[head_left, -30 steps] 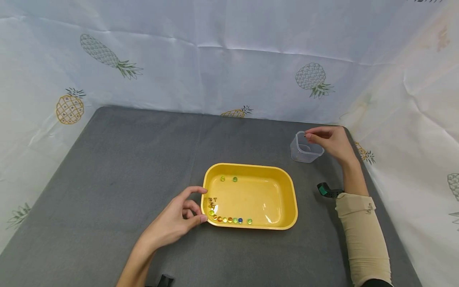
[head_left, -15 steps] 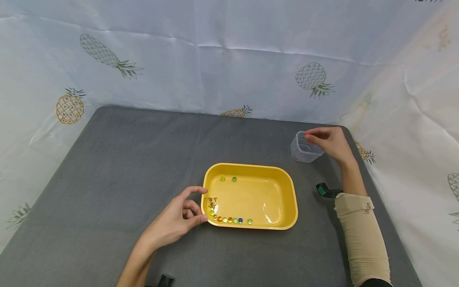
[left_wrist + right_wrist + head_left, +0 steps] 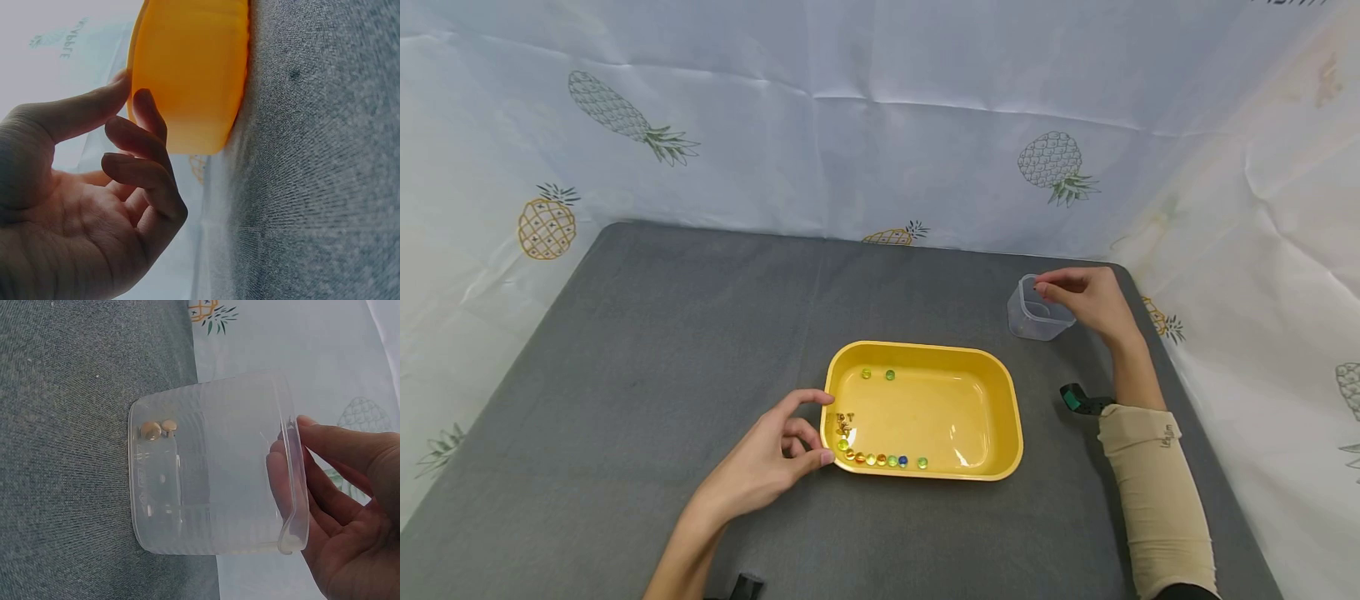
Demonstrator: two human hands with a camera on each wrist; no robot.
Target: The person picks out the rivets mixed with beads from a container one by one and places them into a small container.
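Note:
My left hand [image 3: 771,458] holds the left end of a yellow tray [image 3: 925,476], its thumb and index finger at the rim while the other fingers curl beside the wall. Inside the tray, several brass thumbtacks [image 3: 844,423] lie at the left, and glass marbles [image 3: 892,461] line the near side. Over the clear plastic tub [image 3: 1032,327], my right hand [image 3: 1093,302] pinches a small dark thumbtack [image 3: 285,432] between thumb and index finger, right at the rim. Two brass thumbtacks [image 3: 151,430] show at the tub's bottom in the right wrist view.
Two green marbles [image 3: 890,375] sit apart near the tray's far side. The grey cloth-covered table [image 3: 685,350] ends at a pineapple-print curtain [image 3: 925,158] behind and on both sides. A black and green wrist device [image 3: 1082,400] juts from the right sleeve.
My right hand has shifted very slightly left over the tub, with its fingertips still pinched. The left hand, tray and tub have stayed in place.

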